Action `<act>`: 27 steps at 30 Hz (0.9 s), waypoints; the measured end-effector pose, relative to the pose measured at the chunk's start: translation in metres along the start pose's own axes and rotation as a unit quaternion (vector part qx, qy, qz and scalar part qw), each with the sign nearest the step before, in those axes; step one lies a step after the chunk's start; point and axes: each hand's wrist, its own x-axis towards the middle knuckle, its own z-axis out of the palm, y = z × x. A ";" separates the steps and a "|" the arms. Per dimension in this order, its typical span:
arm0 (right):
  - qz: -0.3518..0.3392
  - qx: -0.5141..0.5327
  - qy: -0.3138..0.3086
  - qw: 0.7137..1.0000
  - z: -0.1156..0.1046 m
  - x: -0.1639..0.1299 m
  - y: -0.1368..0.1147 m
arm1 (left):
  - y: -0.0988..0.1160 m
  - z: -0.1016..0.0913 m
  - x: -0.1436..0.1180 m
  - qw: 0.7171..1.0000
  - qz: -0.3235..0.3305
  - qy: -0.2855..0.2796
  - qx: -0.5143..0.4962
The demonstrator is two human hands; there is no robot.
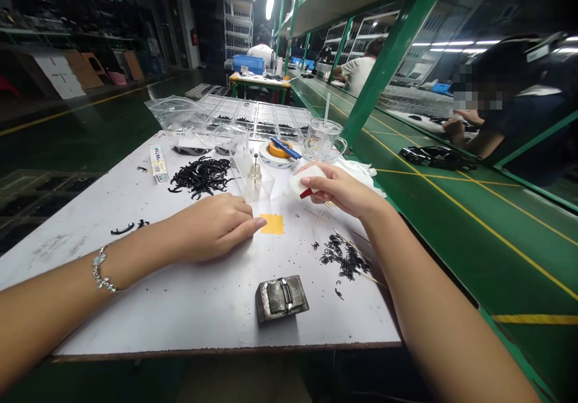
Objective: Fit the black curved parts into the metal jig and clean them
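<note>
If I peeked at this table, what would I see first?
Two bare hands meet mid-table: the left hand rests its fingertips at a small orange-yellow paper square, and the right hand pinches a white pad with a red bit. Behind the left hand lies a heap of thin curved black plastic parts. Near the table's front edge sits a small grey metal block.
</note>
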 end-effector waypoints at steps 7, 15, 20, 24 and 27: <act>0.035 0.027 -0.004 0.999 0.008 0.007 0.016 | -0.002 0.003 0.000 1.000 -0.015 0.004 0.001; 0.058 0.037 0.017 0.997 0.006 0.010 0.022 | -0.002 0.003 0.000 1.000 -0.023 0.004 0.005; 0.063 0.012 0.011 0.998 0.010 0.011 0.022 | -0.002 0.003 0.000 1.000 -0.028 0.000 0.011; 0.069 -0.006 0.009 0.998 0.011 0.011 0.023 | -0.001 0.001 0.000 0.999 -0.029 -0.014 0.012; 0.068 -0.013 0.012 0.998 0.011 0.011 0.025 | 0.000 0.000 0.001 0.999 -0.036 -0.028 0.012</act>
